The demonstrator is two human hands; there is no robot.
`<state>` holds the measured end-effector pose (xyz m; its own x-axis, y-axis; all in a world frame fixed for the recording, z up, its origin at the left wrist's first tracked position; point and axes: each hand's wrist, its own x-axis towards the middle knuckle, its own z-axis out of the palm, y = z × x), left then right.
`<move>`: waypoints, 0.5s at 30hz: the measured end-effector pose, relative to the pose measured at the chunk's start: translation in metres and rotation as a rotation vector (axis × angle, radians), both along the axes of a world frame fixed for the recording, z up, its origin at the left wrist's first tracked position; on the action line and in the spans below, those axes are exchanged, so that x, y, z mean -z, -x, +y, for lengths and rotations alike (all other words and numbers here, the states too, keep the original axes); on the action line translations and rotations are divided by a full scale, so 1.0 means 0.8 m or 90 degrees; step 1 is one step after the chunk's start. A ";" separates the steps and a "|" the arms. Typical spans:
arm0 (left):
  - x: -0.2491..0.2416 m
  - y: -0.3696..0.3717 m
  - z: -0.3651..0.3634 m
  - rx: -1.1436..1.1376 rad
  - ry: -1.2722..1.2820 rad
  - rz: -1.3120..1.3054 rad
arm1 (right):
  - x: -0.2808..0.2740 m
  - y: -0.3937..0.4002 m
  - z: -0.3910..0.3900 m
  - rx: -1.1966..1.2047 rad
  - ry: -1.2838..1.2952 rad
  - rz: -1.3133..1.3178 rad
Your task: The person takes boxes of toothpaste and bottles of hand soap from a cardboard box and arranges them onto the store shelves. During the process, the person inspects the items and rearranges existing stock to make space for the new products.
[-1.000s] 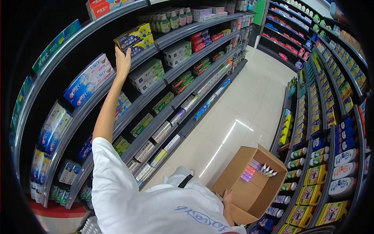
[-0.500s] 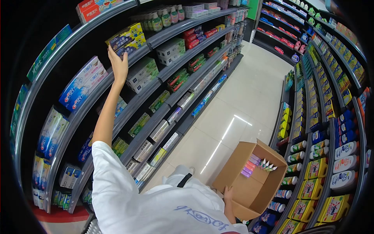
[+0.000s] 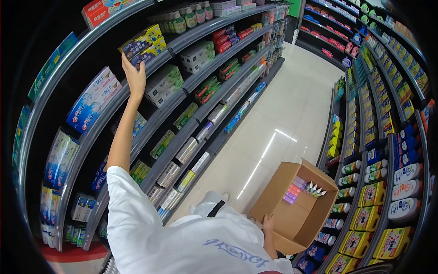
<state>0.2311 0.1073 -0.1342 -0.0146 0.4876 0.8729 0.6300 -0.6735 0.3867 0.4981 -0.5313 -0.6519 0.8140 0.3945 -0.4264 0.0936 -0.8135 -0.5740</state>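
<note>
My left hand (image 3: pixel 133 73) reaches up to the shelf on the left, its thumb and fingers apart and its fingertips against the front of some yellow and purple boxes (image 3: pixel 145 44). These boxes lie stacked at the shelf edge. Low in the view, my right hand (image 3: pixel 268 224) grips the near edge of an open cardboard box (image 3: pixel 269 192). Inside that box are pink and purple small packs (image 3: pixel 294 189) and several white-tipped tubes (image 3: pixel 315 190), all toward its far side.
Toothpaste boxes (image 3: pixel 93 100) and pump bottles (image 3: pixel 178 22) stand on the left shelves. A tiled floor (image 3: pixel 278 109) runs down the aisle. Shelves on the right hold yellow detergent packs (image 3: pixel 365 218) and white bottles (image 3: pixel 405 196). Another shelf unit (image 3: pixel 326 34) stands at the far end.
The view has shifted slightly, so the left shelf goods and my left hand appear a little further left. My left hand remains at the yellow and purple boxes, my right hand on the cardboard box.
</note>
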 end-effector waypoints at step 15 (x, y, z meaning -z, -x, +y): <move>-0.002 -0.004 -0.002 -0.020 0.006 -0.009 | -0.012 -0.004 0.004 -0.005 0.046 -0.005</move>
